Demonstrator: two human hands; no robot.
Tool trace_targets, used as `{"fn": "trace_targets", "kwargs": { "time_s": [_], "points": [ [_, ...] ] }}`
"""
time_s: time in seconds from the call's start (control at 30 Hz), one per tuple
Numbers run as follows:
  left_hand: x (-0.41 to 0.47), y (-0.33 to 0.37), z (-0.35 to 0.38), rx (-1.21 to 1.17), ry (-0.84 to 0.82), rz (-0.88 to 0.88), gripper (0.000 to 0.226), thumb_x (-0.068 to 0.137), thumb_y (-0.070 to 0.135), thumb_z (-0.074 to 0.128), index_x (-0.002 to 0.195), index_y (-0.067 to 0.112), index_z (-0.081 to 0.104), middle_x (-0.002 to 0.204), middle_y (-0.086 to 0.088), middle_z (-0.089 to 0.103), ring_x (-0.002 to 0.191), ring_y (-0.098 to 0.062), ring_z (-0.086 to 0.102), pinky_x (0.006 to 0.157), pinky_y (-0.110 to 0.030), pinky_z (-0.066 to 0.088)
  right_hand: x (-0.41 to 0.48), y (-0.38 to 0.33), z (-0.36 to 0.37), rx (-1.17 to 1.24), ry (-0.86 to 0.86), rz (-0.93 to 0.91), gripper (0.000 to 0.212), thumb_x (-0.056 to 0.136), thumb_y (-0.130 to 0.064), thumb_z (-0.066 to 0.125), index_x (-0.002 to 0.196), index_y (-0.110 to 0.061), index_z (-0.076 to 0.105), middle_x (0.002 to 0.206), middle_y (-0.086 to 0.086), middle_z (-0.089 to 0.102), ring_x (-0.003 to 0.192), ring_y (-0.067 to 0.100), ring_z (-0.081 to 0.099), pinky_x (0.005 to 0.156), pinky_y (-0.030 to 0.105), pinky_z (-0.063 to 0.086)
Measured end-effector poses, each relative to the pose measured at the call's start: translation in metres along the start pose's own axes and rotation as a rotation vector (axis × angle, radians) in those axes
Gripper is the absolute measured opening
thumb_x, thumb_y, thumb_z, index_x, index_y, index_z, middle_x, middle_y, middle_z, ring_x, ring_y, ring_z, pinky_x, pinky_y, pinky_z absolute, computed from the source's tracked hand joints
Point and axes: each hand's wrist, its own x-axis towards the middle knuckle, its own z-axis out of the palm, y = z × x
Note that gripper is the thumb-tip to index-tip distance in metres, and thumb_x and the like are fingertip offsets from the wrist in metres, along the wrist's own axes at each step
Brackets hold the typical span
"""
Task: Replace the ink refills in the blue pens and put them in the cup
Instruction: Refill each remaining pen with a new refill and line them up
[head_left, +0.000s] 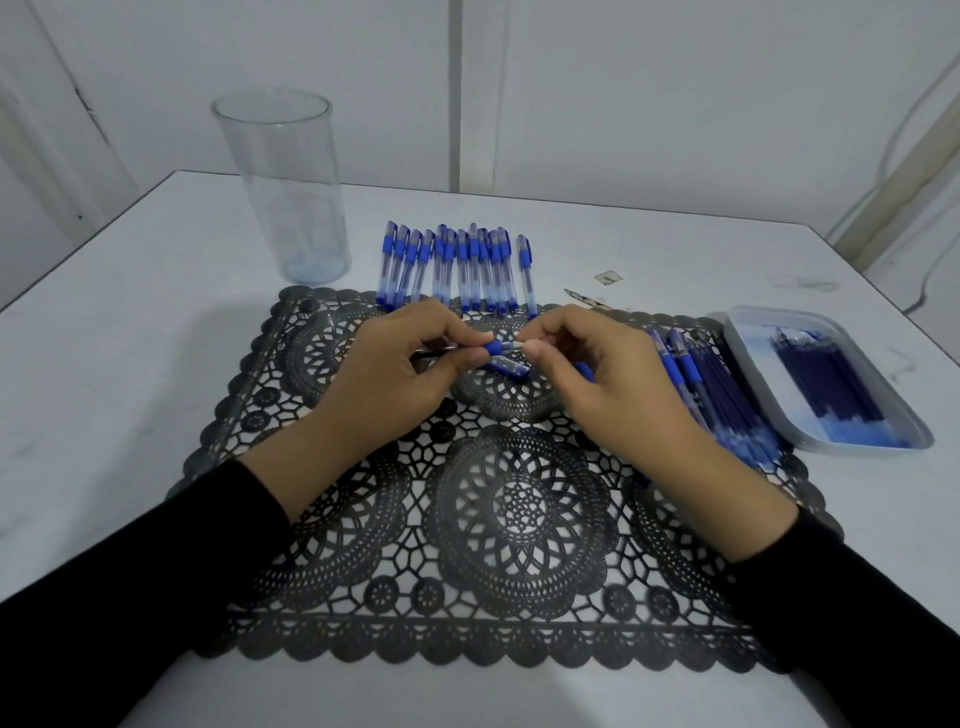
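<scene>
You held the pen (500, 347) level above the mat (519, 499), long axis nine to three. Your left hand (405, 374) pinched its blue grip, your right hand (597, 379) its clear end. The cup (283, 187) stood at ten o'clock, nearer your left. Your hands hid whether a refill sat inside.

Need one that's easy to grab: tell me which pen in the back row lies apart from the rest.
The rightmost pen: a gap of bare table separates it, while the other pens lie packed together.
</scene>
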Motion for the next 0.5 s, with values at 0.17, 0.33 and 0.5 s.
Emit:
{"fn": "trace_targets", "kwargs": {
  "time_s": [0.17,0.33,0.5],
  "points": [
    [0.0011,0.0018,0.0032,0.007,0.013,0.033,0.011,0.086,0.012,0.073,0.095,0.006,0.074,0.082,-0.004,0.069,0.074,-0.007,0.061,0.070,-0.011,0.045,0.0018,-0.0019,0.0048,-0.123,-0.029,0.009,0.028,0.102,-0.027,0.047,0.081,-0.013,0.060,0.065,-0.005,0.055,0.063,0.007,0.049,0.055,0.016,0.034],
    [0.0013,0.0015,0.0038,0.020,0.013,0.046,0.012,0.086,0.014,0.073,0.095,0.006,0.074,0.081,-0.004,0.068,0.073,-0.008,0.060,0.070,-0.011,0.045,-0.0006,-0.0012,-0.0004,0.001,-0.017,-0.031,0.007,0.095,-0.024,0.060,0.097,-0.017,0.060,0.085,-0.003,0.060,0.078,0.010,0.057,0.067,0.020,0.046],
    [0.0005,0.0006,0.0029,0.005,0.008,0.047,0.012,0.085,0.010,0.074,0.095,0.004,0.074,0.082,-0.004,0.068,0.074,-0.010,0.061,0.068,-0.017,0.049,0.0009,0.0024,-0.0003,-0.086,-0.010,-0.071,0.014,0.097,-0.023,0.059,0.087,-0.015,0.064,0.076,-0.005,0.060,0.070,0.010,0.054,0.062,0.028,0.045]
  ]
}}
